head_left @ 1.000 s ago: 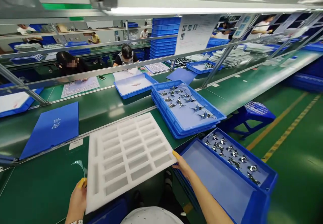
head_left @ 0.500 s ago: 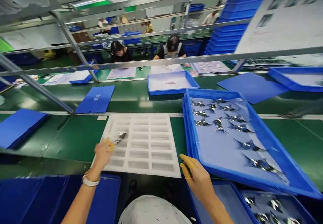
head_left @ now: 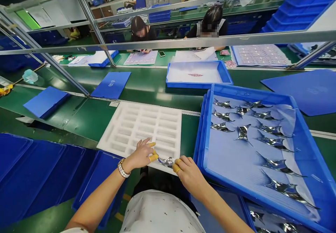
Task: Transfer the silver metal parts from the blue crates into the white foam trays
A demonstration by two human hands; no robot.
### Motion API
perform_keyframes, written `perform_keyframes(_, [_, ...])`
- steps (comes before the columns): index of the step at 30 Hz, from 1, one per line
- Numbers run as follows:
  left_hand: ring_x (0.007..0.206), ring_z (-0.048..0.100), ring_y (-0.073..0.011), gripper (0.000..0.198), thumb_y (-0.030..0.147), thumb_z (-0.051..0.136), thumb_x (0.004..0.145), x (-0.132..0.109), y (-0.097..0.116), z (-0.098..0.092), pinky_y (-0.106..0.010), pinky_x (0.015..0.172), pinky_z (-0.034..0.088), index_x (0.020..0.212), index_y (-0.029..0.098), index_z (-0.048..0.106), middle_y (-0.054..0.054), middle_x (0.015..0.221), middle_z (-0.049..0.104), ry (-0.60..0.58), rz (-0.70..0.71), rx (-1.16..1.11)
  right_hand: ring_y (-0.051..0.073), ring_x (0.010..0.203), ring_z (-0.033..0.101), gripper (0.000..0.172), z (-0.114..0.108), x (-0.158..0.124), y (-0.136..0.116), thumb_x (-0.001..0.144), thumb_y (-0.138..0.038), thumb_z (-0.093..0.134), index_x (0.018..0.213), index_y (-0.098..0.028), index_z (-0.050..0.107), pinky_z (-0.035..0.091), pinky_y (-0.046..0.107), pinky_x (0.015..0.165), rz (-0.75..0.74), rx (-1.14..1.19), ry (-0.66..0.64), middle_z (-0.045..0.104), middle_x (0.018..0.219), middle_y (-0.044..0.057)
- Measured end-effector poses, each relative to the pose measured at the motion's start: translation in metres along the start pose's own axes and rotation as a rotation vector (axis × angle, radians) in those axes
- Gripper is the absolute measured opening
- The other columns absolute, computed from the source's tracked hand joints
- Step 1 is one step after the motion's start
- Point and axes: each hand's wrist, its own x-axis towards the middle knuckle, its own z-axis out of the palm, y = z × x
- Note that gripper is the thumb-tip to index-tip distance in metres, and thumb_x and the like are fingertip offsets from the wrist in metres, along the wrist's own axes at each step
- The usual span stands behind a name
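**Two hands pinch one curved metal piece at the foam tray's near edge**

The yellow finger cots (head_left: 153, 157) of the left hand (head_left: 140, 155) and the right hand (head_left: 190, 172) close on opposite ends of the single shiny curved metal piece (head_left: 165, 161), the fingertips of each hand drawn together on it. The piece sits just above the near edge of the white foam tray (head_left: 139, 121), at bottom centre. A beaded bracelet (head_left: 122, 168) circles the left wrist.

The foam tray's rows of rectangular compartments lie partly behind the left hand, so I can't count them. To its right, a narrow strip of green conveyor belt (head_left: 189, 135) separates it from the tilted blue tray (head_left: 202, 149), which holds about eleven similar pieces. Below that, at the lower right corner, a second blue tray (head_left: 244, 208) shows at least three more, cut off by the frame.

More room opens left of the foam, where green belt runs to two blue boards (head_left: 111, 85). Blue crates (head_left: 52, 170) fill the lower left. Ahead, a third blue tray (head_left: 199, 84) sits across the belt, with two co-workers (head_left: 140, 33) at the upper centre.
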Motion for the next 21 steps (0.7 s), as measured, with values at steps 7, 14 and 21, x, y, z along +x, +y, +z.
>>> perform_keyframes(7, [0.145, 0.036, -0.0338, 0.037, 0.033, 0.065, 0.086, 0.009, -0.045, 0.005, -0.055, 0.121, 0.02, 0.122, 0.028, 0.069, -0.01, 0.144, 0.056, 0.248, -0.016, 0.192, 0.022, 0.105, 0.054, 0.023, 0.029, 0.003, 0.015, 0.096, -0.008, 0.044, 0.094, -0.02, 0.064, 0.046, 0.039, 0.09, 0.013, 0.278, -0.002, 0.067, 0.103, 0.008])
perform_keyframes(14, [0.146, 0.034, -0.034, 0.048, 0.026, 0.06, 0.088, 0.006, -0.068, 0.025, -0.057, 0.121, 0.015, 0.136, 0.027, 0.059, -0.013, 0.153, 0.046, 0.237, 0.057, 0.474, 0.03, 0.145, 0.03, 0.024, 0.048, 0.01, 0.022, 0.093, -0.01, 0.047, 0.09, -0.019, 0.069, 0.032, 0.06, 0.114, 0.07, 0.266, -0.233, 0.053, 0.145, 0.009])
perform_keyframes(21, [0.14, 0.042, -0.037, 0.039, 0.033, 0.064, 0.086, 0.011, -0.091, 0.027, -0.056, 0.12, 0.016, 0.125, 0.029, 0.066, -0.013, 0.148, 0.051, 0.33, 0.163, 0.406, 0.038, 0.15, 0.017, 0.023, 0.051, 0.026, 0.01, 0.091, -0.018, 0.052, 0.095, -0.02, 0.074, 0.014, 0.072, 0.116, 0.202, 0.103, -0.418, 0.043, 0.154, 0.01])
